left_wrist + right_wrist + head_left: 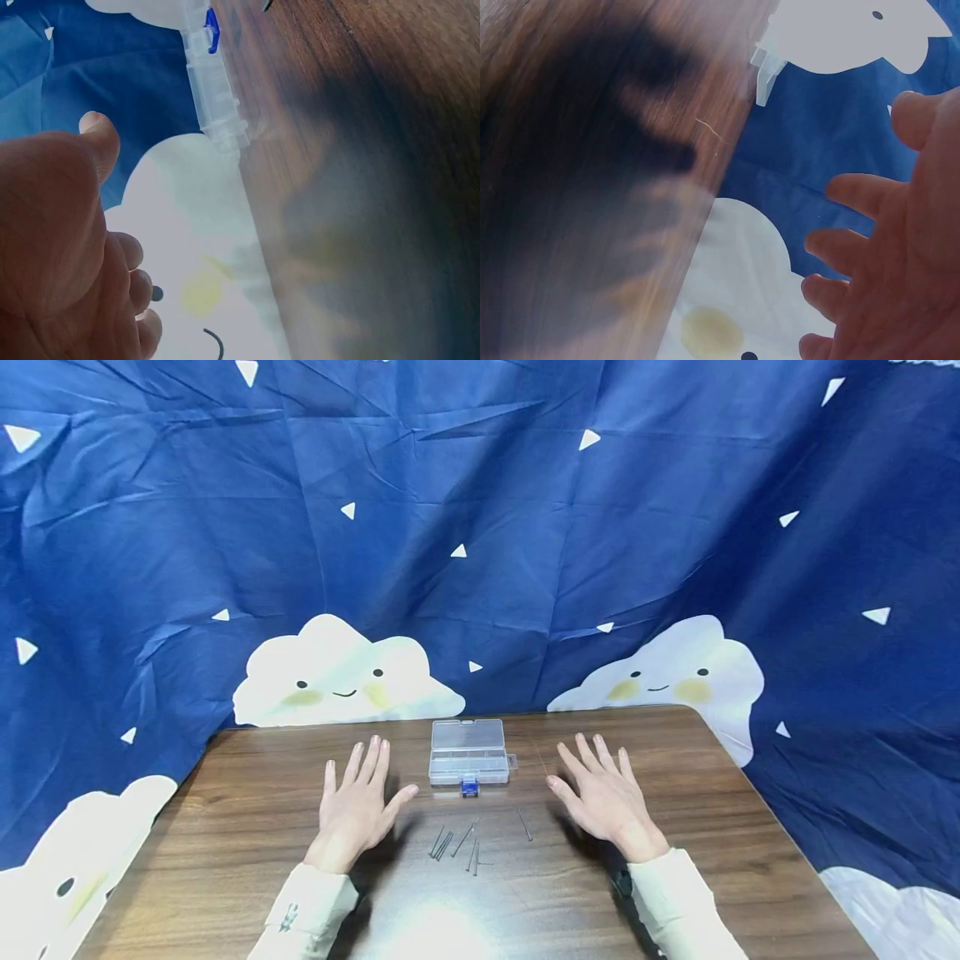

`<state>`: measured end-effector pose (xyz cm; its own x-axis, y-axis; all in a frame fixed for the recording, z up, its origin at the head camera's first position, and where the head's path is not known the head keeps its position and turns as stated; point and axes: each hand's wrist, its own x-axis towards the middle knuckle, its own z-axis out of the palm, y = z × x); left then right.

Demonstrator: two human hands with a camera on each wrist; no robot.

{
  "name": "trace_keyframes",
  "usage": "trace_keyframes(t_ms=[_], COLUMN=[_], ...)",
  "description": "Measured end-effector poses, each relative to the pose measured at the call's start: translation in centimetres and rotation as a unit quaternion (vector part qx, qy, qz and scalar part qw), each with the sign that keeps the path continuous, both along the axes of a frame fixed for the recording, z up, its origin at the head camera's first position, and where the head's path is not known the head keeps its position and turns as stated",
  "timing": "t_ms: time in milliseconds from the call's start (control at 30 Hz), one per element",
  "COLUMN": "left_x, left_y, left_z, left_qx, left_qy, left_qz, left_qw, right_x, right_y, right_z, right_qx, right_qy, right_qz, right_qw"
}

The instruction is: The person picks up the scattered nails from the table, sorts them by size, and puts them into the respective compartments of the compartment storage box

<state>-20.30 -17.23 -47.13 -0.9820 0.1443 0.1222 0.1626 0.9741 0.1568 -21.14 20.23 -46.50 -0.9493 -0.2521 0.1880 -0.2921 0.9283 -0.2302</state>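
Both hands hold nothing and are over the table, palms down with fingers spread. In the head view my left hand (355, 806) is to the left of a clear plastic compartment box (468, 767); my right hand (603, 789) is to its right. The box's lid (468, 734) stands open toward the back, and a blue latch (469, 787) is at its front. Several thin dark nails (444, 845) lie loose in front of the box, between the hands, with a single nail (524, 825) apart on the right. Each wrist view shows a shadow of the hand on the wood.
The brown wooden table (675, 893) ends at a blue curtain (487, 593) with white clouds. A thin pale line (542, 760) marks the wood between the box and the right hand. Bright glare (435, 935) falls on the front of the table.
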Motion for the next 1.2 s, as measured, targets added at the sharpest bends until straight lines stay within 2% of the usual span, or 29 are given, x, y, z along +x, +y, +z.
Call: trace_keyframes(t_ms=[200, 367, 567, 733, 900, 1033, 1133, 1200], left_x=[-0.3, -0.7, -1.4, -2.3, -2.9, -3.2, -3.3, -3.4], left_y=[0.2, 0.3, -0.1, -0.5, -0.5, -0.1, 0.4, 0.7], left_z=[0.3, 0.4, -0.8, -1.7, -1.8, -1.6, -1.3, -1.3], left_qx=[0.004, 0.035, 0.093, 0.173, 0.265, 0.33, 0.389, 0.437], left_qy=[-0.004, -0.013, -0.025, -0.032, -0.03, -0.016, -0.01, -0.011], left_qz=[-0.001, -0.013, -0.04, -0.051, -0.017, 0.006, 0.018, 0.022], left_qw=[1.0, 0.9992, 0.9946, 0.9831, 0.9636, 0.9439, 0.9208, 0.8993], right_x=[0.0, 0.0, 0.0, -0.1, -0.1, -0.1, 0.1, 0.1], right_y=[0.1, 0.2, 0.0, -0.2, -0.5, -0.8, -1.1, -1.4], right_z=[0.2, 0.4, 0.2, 0.0, 0.1, -0.1, -0.2, -0.3], right_qx=[-0.007, -0.02, -0.065, -0.134, -0.202, -0.223, -0.232, -0.237], right_qy=[0.004, 0.011, 0.012, 0.007, -0.032, -0.054, -0.059, -0.06], right_qz=[0.001, 0.003, 0.007, -0.006, -0.019, -0.028, -0.033, -0.038], right_qw=[1.0, 0.9997, 0.9978, 0.9909, 0.9788, 0.9729, 0.9703, 0.969])
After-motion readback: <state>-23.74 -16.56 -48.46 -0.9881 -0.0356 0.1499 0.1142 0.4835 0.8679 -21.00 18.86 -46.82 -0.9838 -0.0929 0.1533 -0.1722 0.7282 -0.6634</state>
